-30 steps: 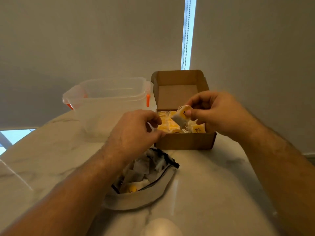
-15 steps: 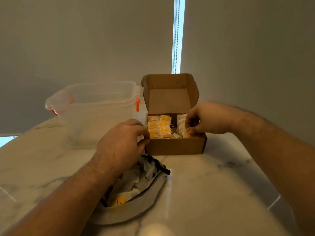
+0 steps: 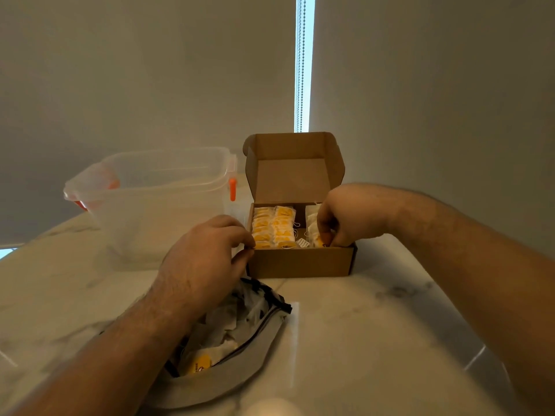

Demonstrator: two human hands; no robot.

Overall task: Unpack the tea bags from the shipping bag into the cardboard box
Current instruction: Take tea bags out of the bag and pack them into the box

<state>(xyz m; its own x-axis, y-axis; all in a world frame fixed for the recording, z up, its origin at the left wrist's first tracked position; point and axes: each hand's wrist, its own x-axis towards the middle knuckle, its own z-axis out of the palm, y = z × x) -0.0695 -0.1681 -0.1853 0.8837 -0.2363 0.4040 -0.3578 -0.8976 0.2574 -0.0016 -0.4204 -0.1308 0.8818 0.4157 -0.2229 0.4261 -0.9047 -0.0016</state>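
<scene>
**Right hand seating a tea bag in the box; loose strings are the hazard**

The right hand point(image 3: 351, 217) pinches a tea bag point(image 3: 313, 235) low in the right side of the box point(image 3: 300, 262), which stands toward the bench's point(image 3: 375, 340) far edge. Yellow rows point(image 3: 273, 226) fill the box's left side. The left hand point(image 3: 204, 262), fingers curled, is at the box's near left corner; I cannot tell whether it grips the wall. The bag point(image 3: 228, 382), with many more inside, lies by the near edge under the left forearm. Strings and a tag point(image 3: 302, 243) lie loose mid-box and could catch on the fingers as they lift, dragging packed ones out. If the box is unbraced, a hard push could slide it.
</scene>
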